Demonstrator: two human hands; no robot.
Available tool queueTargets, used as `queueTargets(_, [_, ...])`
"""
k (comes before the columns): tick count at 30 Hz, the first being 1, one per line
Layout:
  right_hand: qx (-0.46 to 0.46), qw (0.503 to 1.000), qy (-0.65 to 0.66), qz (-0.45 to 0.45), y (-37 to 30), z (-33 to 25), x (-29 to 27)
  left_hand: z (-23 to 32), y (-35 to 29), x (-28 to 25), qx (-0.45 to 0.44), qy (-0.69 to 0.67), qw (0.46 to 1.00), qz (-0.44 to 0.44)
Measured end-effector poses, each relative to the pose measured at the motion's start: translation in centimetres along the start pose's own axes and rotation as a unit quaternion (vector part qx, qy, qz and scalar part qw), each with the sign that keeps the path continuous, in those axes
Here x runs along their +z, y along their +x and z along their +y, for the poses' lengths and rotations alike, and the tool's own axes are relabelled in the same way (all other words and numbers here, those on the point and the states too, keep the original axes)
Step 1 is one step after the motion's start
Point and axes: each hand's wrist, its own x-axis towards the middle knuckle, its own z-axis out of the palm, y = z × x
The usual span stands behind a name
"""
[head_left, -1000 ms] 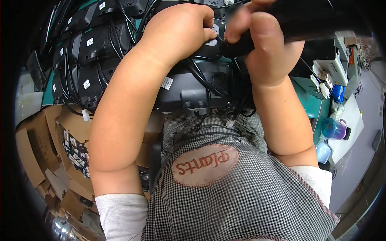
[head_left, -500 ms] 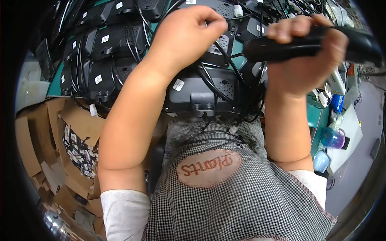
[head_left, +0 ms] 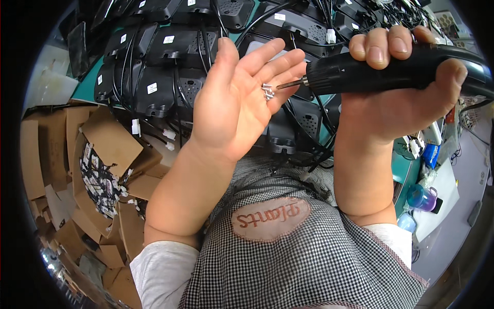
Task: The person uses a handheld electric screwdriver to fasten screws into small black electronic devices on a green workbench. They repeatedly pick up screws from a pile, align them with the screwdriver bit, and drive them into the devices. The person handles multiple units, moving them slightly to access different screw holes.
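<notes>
My left hand [head_left: 231, 103] is held palm up with its fingers stretched out. Several small silvery screws [head_left: 268, 92] lie on its fingers. Wrapped in my right hand [head_left: 391, 110] is a black electric screwdriver [head_left: 339, 74], lying sideways. Its thin metal bit [head_left: 290, 84] points left and its tip is at the screws; whether it touches one I cannot tell. Below and behind the hands are rows of black plastic housings [head_left: 177, 45] with perforated patches, white labels and black cables. One front housing [head_left: 282, 131] is partly hidden by my left hand.
Open cardboard boxes [head_left: 110, 144] stand at the left, one with many small cabled parts [head_left: 98, 180]. The green tabletop [head_left: 85, 87] shows between the housings. On the right are a blue-purple cup [head_left: 422, 198] and a blue packet [head_left: 431, 154]. White plugs [head_left: 136, 126] hang off the front edge.
My left hand has turned from bent fingers, back up, to an open palm, showing the screws. The screwdriver's bit has come into sight beside them. The view has shifted slightly.
</notes>
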Motion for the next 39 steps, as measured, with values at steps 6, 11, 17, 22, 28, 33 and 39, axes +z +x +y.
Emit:
queueTargets(6, [-0.004, 0.999, -0.023, 0.046, -0.6, 0.7, 0.2, -0.8, -0.6, -0.1, 0.006, 0.002, 1.000, -0.017])
queueTargets(11, [-0.011, 0.998, -0.019, 0.053, -0.1, 0.0, -0.2, -0.8, -1.1, -1.6, -0.012, 0.183, 0.983, -0.016])
queueTargets(17, [-0.008, 0.999, -0.017, 0.039, 0.3, -0.5, -0.5, -1.1, -0.9, -2.6, -0.028, 0.172, 0.984, 0.037])
queueTargets(22, [-0.012, 0.999, -0.020, 0.025, 0.6, -0.8, -0.4, -1.0, -1.1, -1.8, -0.021, 0.127, 0.988, 0.085])
queueTargets(28, [-0.014, 0.999, -0.044, 0.017, 0.3, -0.2, 0.3, -1.7, -1.2, -2.1, -0.017, 0.143, 0.986, 0.083])
queueTargets(33, [-0.014, 0.999, -0.035, 0.023, 0.4, 0.1, 0.3, -2.0, -1.1, -1.1, -0.009, 0.117, 0.990, 0.082])
queueTargets(39, [-0.016, 0.999, -0.038, 0.011, 0.8, 0.1, 0.0, -2.2, -0.9, -0.7, 0.002, 0.109, 0.990, 0.086])
